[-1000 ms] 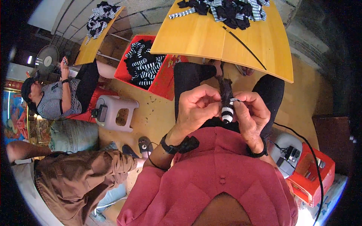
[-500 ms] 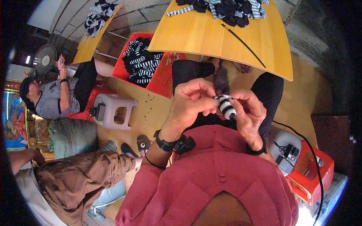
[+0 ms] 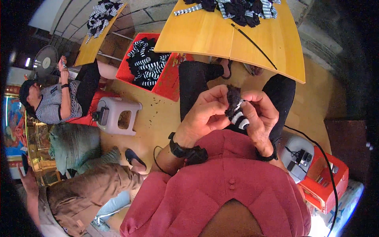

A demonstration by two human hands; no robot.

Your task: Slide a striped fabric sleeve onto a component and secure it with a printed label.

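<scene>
Between my two hands, in front of my red shirt, is a small black-and-white striped knitted piece (image 3: pixel 238 117) with a fuzzy black end that stands up bunched. My left hand (image 3: pixel 207 110) pinches the black part from the left with thumb and fingers. On the other side my right hand (image 3: pixel 261 114) is closed on the striped part, its thumb lying along the stripes. The wooden table (image 3: pixel 197 33) is beyond my knees. A thin black rod (image 3: pixel 253 46) lies on it, and similar striped and black knitted pieces (image 3: pixel 246 14) are heaped at its far side.
Left of the table a red bin (image 3: pixel 167 79) holds many striped pieces. A grey stool (image 3: pixel 112 112) stands further left, near a seated person (image 3: pixel 53 100) handling a striped piece. Brown trousers (image 3: pixel 90 189) of another person are close at lower left. A red stool (image 3: pixel 325 179) stands at right.
The black end, which hung long and loose away from me, is now drawn up and bunched between my fingers. At lower left the person in brown trousers has shifted.
</scene>
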